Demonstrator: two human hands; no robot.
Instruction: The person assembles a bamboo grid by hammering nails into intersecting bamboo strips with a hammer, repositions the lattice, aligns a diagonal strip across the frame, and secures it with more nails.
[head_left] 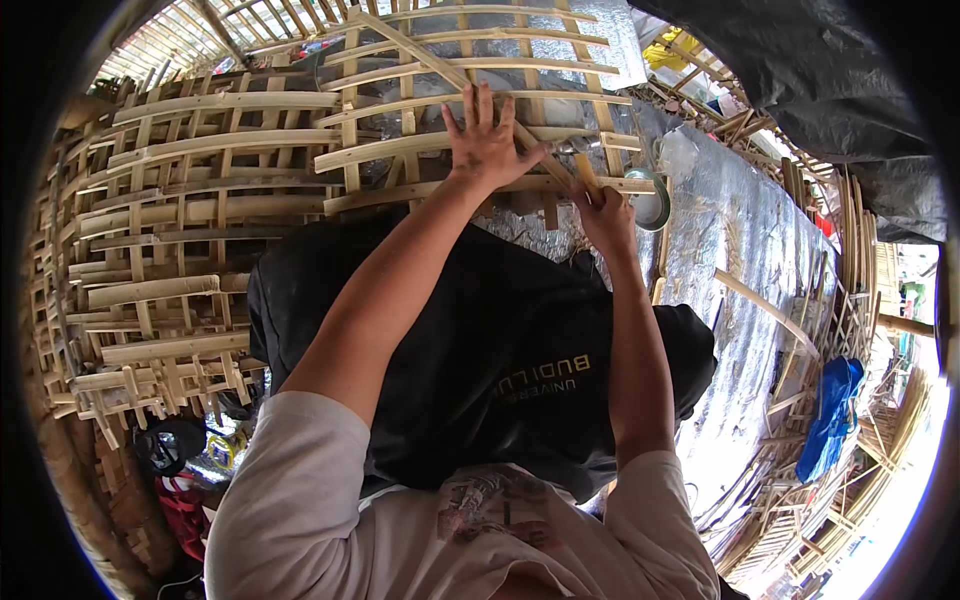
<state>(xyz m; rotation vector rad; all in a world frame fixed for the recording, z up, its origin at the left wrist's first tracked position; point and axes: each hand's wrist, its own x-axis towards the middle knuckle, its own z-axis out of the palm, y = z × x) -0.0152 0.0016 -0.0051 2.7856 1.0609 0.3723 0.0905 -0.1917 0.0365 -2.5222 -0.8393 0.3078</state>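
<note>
My left hand (485, 148) lies flat with its fingers spread, pressing on a lattice panel of split bamboo strips (480, 63). A diagonal bamboo strip (425, 55) crosses the panel and passes under that hand. Close by on the right, my right hand (608, 218) is closed around the pale wooden handle of what looks like a hammer (585, 172); its head is small and hard to make out. A round tin (655, 205) sits just right of this hand, partly behind a strip end.
Stacked bamboo lattice panels (170, 210) fill the left side. Silvery foil sheeting (740, 230) covers the surface on the right, with a loose bamboo strip (765, 310) on it. A blue cloth or bag (830, 420) and bundled sticks lie at far right. Dark sheeting (810, 75) hangs at upper right.
</note>
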